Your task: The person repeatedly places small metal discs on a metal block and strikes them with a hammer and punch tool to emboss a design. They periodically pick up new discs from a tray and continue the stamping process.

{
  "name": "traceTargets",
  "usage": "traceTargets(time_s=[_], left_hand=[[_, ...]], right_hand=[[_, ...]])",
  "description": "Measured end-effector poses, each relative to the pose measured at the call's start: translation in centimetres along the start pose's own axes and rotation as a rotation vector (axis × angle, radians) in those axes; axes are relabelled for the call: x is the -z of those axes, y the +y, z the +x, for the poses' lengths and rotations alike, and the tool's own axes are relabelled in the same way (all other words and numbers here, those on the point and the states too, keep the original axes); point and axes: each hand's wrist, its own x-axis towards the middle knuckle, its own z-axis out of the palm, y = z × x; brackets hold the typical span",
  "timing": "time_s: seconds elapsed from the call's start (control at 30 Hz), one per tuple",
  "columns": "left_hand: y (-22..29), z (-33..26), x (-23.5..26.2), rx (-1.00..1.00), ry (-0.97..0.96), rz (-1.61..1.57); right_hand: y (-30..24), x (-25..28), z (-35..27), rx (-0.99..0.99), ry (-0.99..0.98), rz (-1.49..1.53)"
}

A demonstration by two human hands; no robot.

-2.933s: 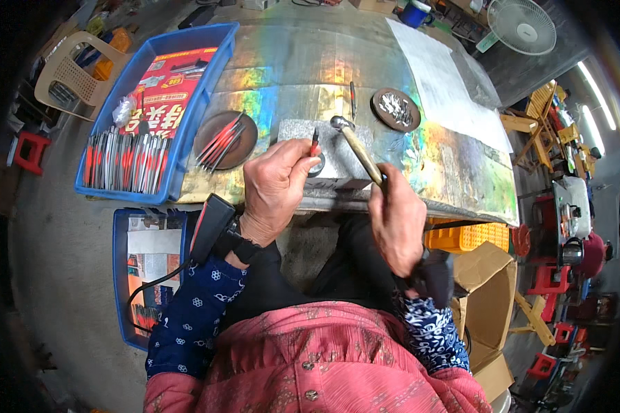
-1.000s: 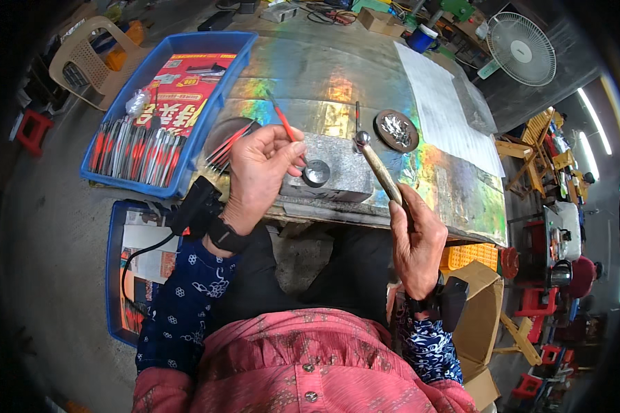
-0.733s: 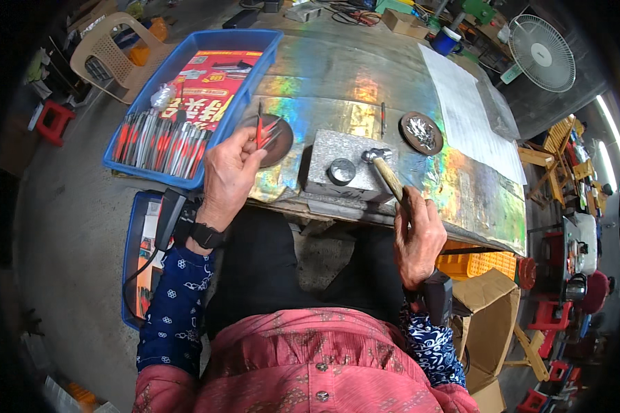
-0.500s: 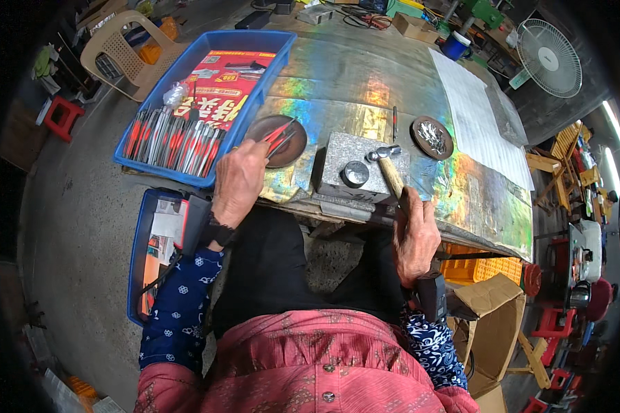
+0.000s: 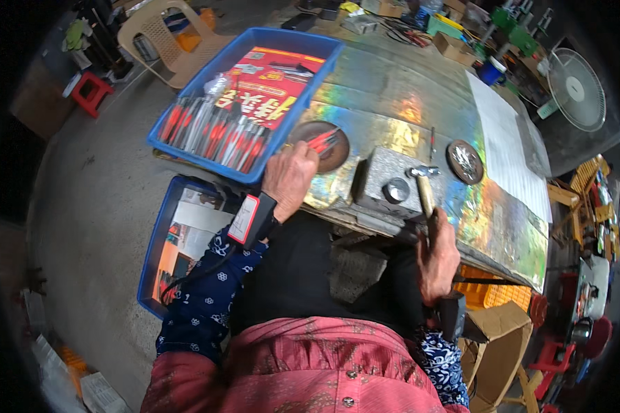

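My left hand (image 5: 293, 177) is closed over the near edge of a brown round dish (image 5: 336, 162). Slim red-and-metal pieces (image 5: 322, 142) stick out from its fingertips above the dish; their exact kind cannot be made out. My right hand (image 5: 439, 258) grips the wooden handle of a hammer (image 5: 426, 193). The hammer's head lies over the top of a grey metal block (image 5: 386, 165) at the table's near edge. A short round metal piece (image 5: 396, 190) sits on the block, left of the handle.
A blue tray (image 5: 331, 60) at the left holds a row of similar slim pieces and a red printed sheet. Right of the block are a small dish (image 5: 455, 165) of silvery bits and a thin dark rod (image 5: 432, 144). Another blue bin (image 5: 145, 265) stands lower left.
The whole view has shifted, so the table appears further right. My left hand stays by the brown dish with the slim pieces; my right hand still grips the hammer.
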Motion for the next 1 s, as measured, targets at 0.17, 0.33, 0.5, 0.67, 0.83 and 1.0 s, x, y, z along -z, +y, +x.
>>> traceTargets(time_s=[0.17,0.33,0.5,0.67,0.83,1.0], left_hand=[[-2.4,-0.2,3.2,0.07,0.226,-0.11],[-8.9,0.4,5.1,0.294,0.114,0.037],[-12.0,0.5,4.7,0.224,0.039,0.079],[-12.7,0.8,3.8,0.241,-0.032,0.179],[-12.9,0.4,3.1,0.252,0.069,0.134],[-13.5,0.1,3.0,0.232,0.073,0.223]], right_hand=[[-0.5,0.5,0.4,-0.08,-0.024,0.021],[-0.6,0.7,0.4,-0.048,-0.04,0.016],[-0.2,0.6,0.4,-0.003,-0.019,0.022],[-0.2,0.6,0.4,-0.029,-0.046,0.015],[-0.9,1.2,0.7,-0.041,-0.039,0.015],[-0.3,2.7,1.4,-0.1,-0.088,0.048]])
